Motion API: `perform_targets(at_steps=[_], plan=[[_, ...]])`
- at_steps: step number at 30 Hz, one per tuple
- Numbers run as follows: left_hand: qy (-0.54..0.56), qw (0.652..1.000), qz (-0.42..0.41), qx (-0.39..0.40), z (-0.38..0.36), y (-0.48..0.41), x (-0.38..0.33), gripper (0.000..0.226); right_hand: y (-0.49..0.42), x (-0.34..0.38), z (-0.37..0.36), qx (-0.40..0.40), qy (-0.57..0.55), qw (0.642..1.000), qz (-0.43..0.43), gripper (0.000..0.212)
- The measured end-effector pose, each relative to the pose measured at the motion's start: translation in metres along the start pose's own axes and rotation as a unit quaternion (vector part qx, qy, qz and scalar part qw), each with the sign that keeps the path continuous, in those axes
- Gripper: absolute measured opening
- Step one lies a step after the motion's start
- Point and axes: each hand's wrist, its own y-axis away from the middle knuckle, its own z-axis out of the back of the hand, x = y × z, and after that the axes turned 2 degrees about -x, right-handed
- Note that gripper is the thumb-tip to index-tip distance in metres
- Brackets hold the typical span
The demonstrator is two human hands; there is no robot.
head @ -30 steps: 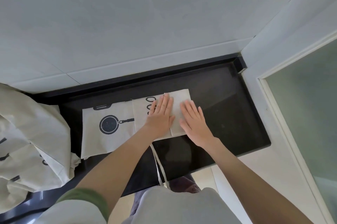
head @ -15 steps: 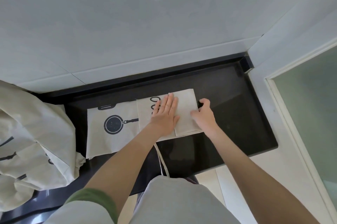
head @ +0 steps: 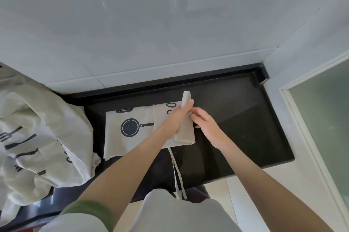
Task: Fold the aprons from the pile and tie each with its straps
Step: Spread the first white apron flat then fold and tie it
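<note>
A cream apron [head: 130, 137] with a black frying-pan print lies partly folded on the black countertop [head: 236, 127]. Its right end is turned up into a narrow fold [head: 186, 129] that stands off the counter. My left hand [head: 179, 116] grips this fold, thumb on top. My right hand [head: 204, 122] is beside it on the right, fingers loosely curled towards the fold's edge; contact is unclear. Two thin straps [head: 177, 175] trail from the apron over the counter's front edge. The pile of unfolded aprons [head: 37, 146] lies at the left.
A grey tiled wall [head: 151, 23] rises behind the counter. A white frame with frosted glass [head: 324, 127] stands at the right. Bare black counter stretches to the right of my hands. Pale floor [head: 255, 194] shows below the counter's front edge.
Both hands lay flat on the folded apron; then my right hand took its right edge and turned it over leftwards. Now my left hand grips the raised fold.
</note>
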Motion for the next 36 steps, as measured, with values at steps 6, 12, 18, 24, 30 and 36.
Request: perform_targets(at_steps=[6, 12, 18, 24, 30, 36], plan=[[0.112, 0.989, 0.065, -0.072, 0.017, 0.000, 0.021, 0.032, -0.001, -0.012, -0.014, -0.022, 0.177, 0.982, 0.061, 0.042], [0.243, 0.964, 0.100, -0.034, 0.034, 0.006, 0.032, 0.023, -0.006, -0.019, -0.034, 0.002, 0.386, 0.919, 0.073, 0.054], [-0.154, 0.977, 0.023, -0.146, 0.036, -0.006, 0.043, 0.042, -0.009, -0.029, -0.048, -0.023, 0.453, 0.889, 0.062, 0.059], [-0.545, 0.784, -0.203, -0.217, 0.043, -0.002, 0.056, 0.062, -0.013, -0.037, -0.048, -0.009, 0.504, 0.862, 0.053, 0.060], [-0.686, 0.706, -0.173, -0.033, 0.078, -0.004, 0.088, 0.069, -0.020, -0.033, -0.039, -0.014, 0.532, 0.840, 0.109, 0.058], [-0.641, 0.756, -0.135, -0.008, 0.079, -0.010, 0.083, 0.069, 0.011, -0.032, -0.056, -0.134, 0.453, 0.845, 0.248, 0.011]])
